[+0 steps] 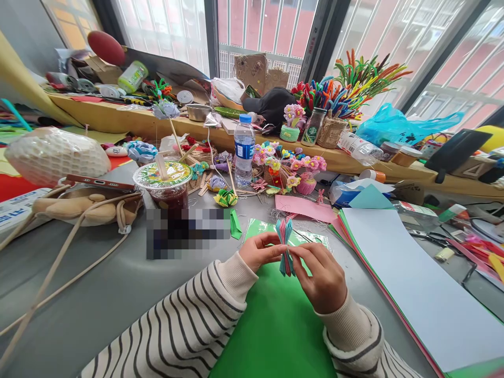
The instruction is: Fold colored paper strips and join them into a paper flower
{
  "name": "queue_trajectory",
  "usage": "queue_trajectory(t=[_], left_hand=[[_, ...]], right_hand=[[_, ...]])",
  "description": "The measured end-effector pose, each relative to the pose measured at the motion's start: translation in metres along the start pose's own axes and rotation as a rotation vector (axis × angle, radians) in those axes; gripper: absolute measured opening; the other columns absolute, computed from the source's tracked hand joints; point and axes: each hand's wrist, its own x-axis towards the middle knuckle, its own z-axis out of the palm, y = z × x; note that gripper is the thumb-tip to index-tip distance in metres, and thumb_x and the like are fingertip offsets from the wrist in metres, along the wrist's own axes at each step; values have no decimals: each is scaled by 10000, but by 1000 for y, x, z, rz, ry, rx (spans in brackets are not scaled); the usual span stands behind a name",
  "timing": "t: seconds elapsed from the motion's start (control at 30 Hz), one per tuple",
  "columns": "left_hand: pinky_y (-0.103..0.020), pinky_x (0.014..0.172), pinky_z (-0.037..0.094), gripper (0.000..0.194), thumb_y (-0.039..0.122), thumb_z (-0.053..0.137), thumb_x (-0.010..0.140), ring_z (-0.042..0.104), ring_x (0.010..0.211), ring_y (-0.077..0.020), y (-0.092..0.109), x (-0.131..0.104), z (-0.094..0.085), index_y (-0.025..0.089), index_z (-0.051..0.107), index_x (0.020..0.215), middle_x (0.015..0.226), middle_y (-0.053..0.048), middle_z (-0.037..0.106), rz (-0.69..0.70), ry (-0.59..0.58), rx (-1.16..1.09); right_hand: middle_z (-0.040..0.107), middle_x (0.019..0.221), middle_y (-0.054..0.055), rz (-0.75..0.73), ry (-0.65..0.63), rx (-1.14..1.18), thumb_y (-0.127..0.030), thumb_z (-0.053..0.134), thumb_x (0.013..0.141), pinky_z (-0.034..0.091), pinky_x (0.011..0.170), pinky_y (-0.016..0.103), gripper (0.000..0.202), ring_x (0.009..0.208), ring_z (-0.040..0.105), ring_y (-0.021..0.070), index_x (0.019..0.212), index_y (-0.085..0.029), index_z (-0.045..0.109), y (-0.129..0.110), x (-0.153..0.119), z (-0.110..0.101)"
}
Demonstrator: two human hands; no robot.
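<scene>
A pleated paper bundle in blue and pink stands upright between my hands, pinched at its middle so both ends fan out. My left hand grips its waist from the left, thumb and fingers closed. From the right, the thumb and forefinger of my right hand close on the same waist. What exactly binds the middle is hidden by my fingertips. Beneath both hands lies a green sheet of paper, with a clear plastic sleeve at its far end.
To the right is a stack of coloured paper. A lidded drink cup and a capped water bottle stand beyond my hands. Scissors lie at the right, a brown bag at the left. Crafted flowers line the ledge.
</scene>
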Motion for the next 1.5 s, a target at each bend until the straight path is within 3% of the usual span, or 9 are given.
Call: queue_trajectory(t=[0.13, 0.27, 0.8, 1.07, 1.37, 1.5], left_hand=[[-284, 692, 450, 314, 238, 769, 456, 582, 671, -134, 1, 0, 0, 132, 599, 698, 681, -4, 618, 137, -83, 61], [-290, 732, 450, 304, 247, 755, 492, 578, 728, -147, 3, -2, 1, 130, 595, 724, 728, -29, 630, 251, -94, 130], [-277, 767, 437, 267, 262, 716, 561, 567, 784, -153, 1, -1, 0, 138, 590, 761, 777, -36, 618, 372, -104, 254], [-261, 715, 477, 227, 285, 667, 619, 556, 760, -145, -1, -7, 3, 129, 574, 755, 753, -37, 593, 408, -9, 305], [-263, 770, 489, 202, 209, 591, 683, 581, 838, -159, 2, -20, 8, 163, 564, 877, 927, -65, 619, 575, 28, 534], [-258, 751, 489, 235, 110, 545, 684, 559, 935, -186, -1, -20, 7, 172, 545, 911, 981, -79, 606, 646, -27, 571]], right_hand=[[597, 669, 65, 16, 36, -3, -42, 548, 715, 476, 591, 280, 148, 648, 541, 156, 824, -129, 596, -1, 1, 0], [601, 672, 60, -5, 68, -36, -42, 561, 708, 473, 587, 278, 172, 639, 541, 151, 847, -139, 590, -2, 1, -1], [603, 678, 61, 6, 30, -52, -80, 517, 756, 468, 623, 289, 112, 667, 546, 159, 812, -155, 579, -1, 1, -1], [598, 669, 68, -20, 21, -117, -81, 525, 752, 464, 601, 286, 90, 651, 545, 164, 792, -148, 572, -1, 0, 0], [600, 675, 59, -9, 64, -164, -80, 540, 739, 459, 622, 291, 105, 654, 547, 169, 807, -157, 557, -4, 1, -1], [592, 699, 63, 64, 43, -105, -90, 512, 757, 458, 646, 298, 95, 696, 548, 170, 800, -154, 567, -3, -1, 1]])
